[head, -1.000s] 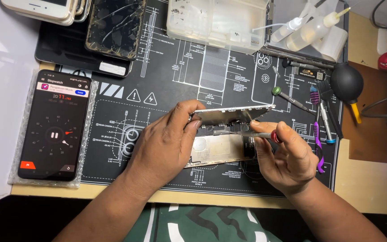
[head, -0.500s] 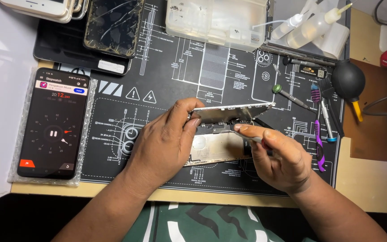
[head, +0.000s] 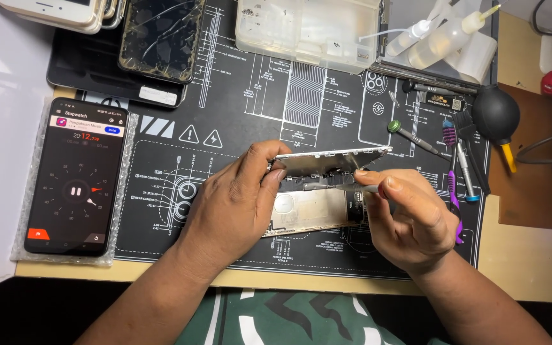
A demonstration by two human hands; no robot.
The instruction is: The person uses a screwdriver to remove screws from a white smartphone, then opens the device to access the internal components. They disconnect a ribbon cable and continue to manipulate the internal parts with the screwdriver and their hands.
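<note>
- My left hand (head: pixel 237 204) pins the opened phone (head: pixel 308 211) to the black mat (head: pixel 225 96) — grip closed around its lifted screen (head: pixel 327 160).
- My right hand (head: pixel 410 220) pinches a thin tool (head: pixel 368 188); half a second ago its tip sat further left, so it has drawn back along the hinge gap.
- Stopwatch phone (head: pixel 75 176) lies far left on the counter (head: pixel 531 255); screwdrivers (head: pixel 461 160) lie right.

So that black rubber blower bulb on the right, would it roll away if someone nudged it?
Probably a little. The blower bulb looks round, so a nudge could set it rocking or rolling, but its yellow nozzle sticks out and would likely stop it after a short turn. It appears soft and hollow, so probably light and squashy, not fragile.
</note>
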